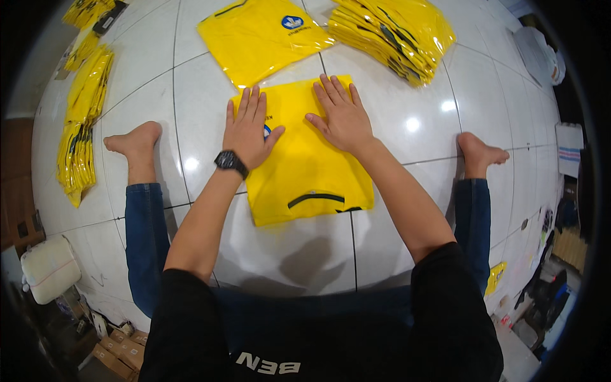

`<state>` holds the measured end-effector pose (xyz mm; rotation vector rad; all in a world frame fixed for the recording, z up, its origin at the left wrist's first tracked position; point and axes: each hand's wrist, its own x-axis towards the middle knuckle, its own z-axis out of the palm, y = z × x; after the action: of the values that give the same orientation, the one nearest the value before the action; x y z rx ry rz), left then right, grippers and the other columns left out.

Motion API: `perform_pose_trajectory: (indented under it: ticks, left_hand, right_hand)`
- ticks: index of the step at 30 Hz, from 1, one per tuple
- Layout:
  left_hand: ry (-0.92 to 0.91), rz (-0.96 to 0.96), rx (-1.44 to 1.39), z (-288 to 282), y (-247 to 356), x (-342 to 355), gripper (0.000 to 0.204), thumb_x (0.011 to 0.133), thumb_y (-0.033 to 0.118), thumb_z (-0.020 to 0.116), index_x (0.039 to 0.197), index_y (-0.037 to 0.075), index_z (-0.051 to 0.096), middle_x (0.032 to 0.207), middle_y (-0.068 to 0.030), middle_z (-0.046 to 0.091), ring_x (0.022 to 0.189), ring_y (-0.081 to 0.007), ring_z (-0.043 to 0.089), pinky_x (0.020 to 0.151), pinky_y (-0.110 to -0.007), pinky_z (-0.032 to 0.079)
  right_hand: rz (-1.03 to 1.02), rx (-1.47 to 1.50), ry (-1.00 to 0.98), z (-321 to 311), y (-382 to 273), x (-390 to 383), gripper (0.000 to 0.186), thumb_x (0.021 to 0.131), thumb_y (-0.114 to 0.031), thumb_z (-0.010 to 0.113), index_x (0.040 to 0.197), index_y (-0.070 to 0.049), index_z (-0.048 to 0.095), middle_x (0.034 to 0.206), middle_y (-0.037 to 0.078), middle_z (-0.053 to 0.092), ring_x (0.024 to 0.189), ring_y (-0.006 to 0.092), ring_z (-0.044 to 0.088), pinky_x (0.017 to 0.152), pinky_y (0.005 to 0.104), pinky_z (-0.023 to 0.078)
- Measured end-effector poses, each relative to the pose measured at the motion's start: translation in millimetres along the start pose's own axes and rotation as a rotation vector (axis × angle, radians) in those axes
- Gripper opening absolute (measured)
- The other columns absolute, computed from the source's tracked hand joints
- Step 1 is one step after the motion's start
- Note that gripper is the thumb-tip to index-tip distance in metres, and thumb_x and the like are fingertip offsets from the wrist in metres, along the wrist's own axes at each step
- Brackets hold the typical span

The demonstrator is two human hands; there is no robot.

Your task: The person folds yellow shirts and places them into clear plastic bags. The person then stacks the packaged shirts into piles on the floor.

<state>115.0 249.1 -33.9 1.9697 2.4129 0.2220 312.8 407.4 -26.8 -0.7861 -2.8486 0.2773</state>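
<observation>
Fingers of the left hand and right hand lie flat, gripping nothing, on the far half of a folded yellow shirt on the tile floor. Probably light and limp, it suits holding by both side edges. Far right lies a bagged stack.

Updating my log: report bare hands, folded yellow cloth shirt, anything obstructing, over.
Left hand, right hand open, palms down on folded yellow cloth shirt. Dark collar trim nearside. Only hands atop; plastic-bagged yellow shirt just beyond.
</observation>
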Motion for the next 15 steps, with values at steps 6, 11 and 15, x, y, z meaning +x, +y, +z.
perform_pose_trajectory:
  ticks: [6, 11, 15]
  left_hand:
    - [-0.281, 0.085, -0.073, -17, 47, -105, 0.095, 0.093, 0.062, 0.056, 0.158, -0.001, 0.029, 0.167, -0.0218, 0.025, 0.157, -0.0379, 0.015, 0.124, -0.062, 0.009]
    - [-0.240, 0.238, -0.196, -19, 16, -105, 0.099, 0.090, 0.064, 0.059, 0.158, -0.001, 0.029, 0.166, -0.0242, 0.025, 0.157, -0.0393, 0.015, 0.124, -0.062, 0.009]
    - [-0.083, 0.198, 0.215, -61, -102, -105, 0.090, 0.090, 0.053, 0.065, 0.156, -0.001, 0.035, 0.162, -0.0240, 0.035, 0.152, -0.0412, 0.028, 0.126, -0.053, 0.014]
  right_hand:
    - [-0.125, 0.054, -0.210, -20, -17, -121, 0.082, 0.094, -0.056, 0.058, 0.158, -0.009, 0.035, 0.167, 0.014, 0.030, 0.155, 0.0315, 0.024, 0.126, 0.0533, 0.015]
    - [0.093, 0.128, -0.072, -46, 19, -148, 0.069, 0.102, -0.049, 0.054, 0.154, -0.006, 0.041, 0.162, 0.016, 0.037, 0.152, 0.0322, 0.031, 0.124, 0.0489, 0.024]
    - [0.413, 0.377, 0.082, -169, 43, -248, 0.041, 0.097, -0.029, 0.068, 0.131, -0.005, 0.065, 0.128, 0.017, 0.069, 0.118, 0.0335, 0.066, 0.101, 0.0400, 0.052]
